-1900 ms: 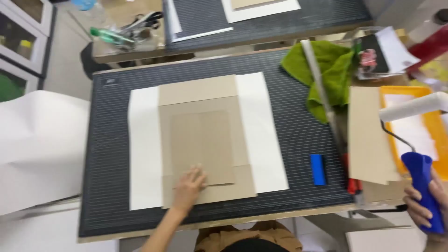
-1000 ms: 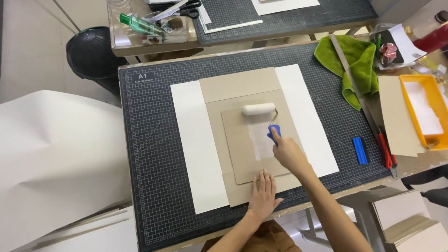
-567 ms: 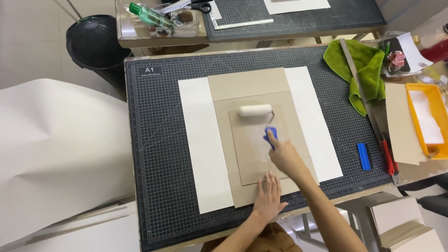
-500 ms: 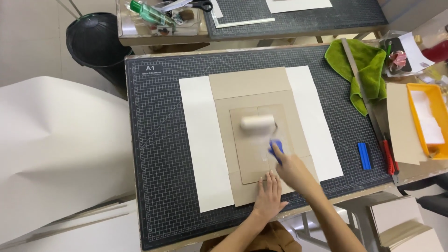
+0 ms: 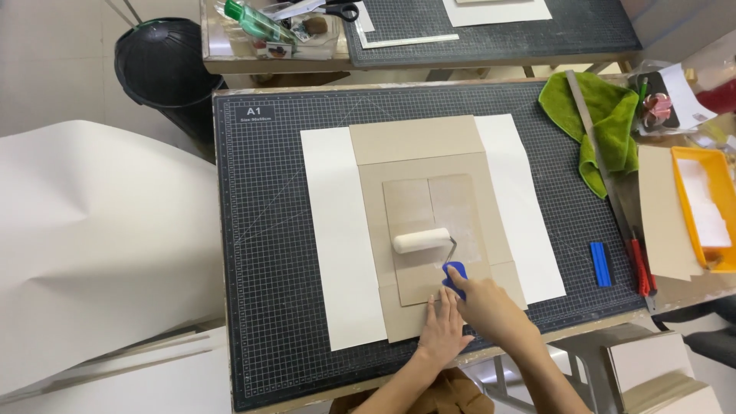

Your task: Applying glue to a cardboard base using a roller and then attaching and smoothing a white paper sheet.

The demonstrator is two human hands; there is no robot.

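A white sheet (image 5: 337, 230) lies on the dark cutting mat (image 5: 261, 230), with brown card (image 5: 418, 142) on top and a smaller brown board (image 5: 429, 203) at its middle. My right hand (image 5: 491, 307) is shut on the blue handle of a small paint roller (image 5: 422, 241); its white foam head rests across the lower half of the small board, where a pale wet patch shows. My left hand (image 5: 445, 330) lies flat, fingers together, pressing the card's lower edge just below the board.
Right of the mat lie a green cloth (image 5: 602, 126), a metal ruler (image 5: 606, 172), a blue block (image 5: 600, 264), a red-handled knife (image 5: 639, 267), spare brown card (image 5: 659, 211) and an orange tray (image 5: 709, 203). A large white paper sheet (image 5: 92, 245) spreads left. A black bin (image 5: 161, 65) stands behind.
My right hand brought the roller from the tray side onto the board and has drawn it from the upper part toward me. My left hand stays pressing the lower edge.
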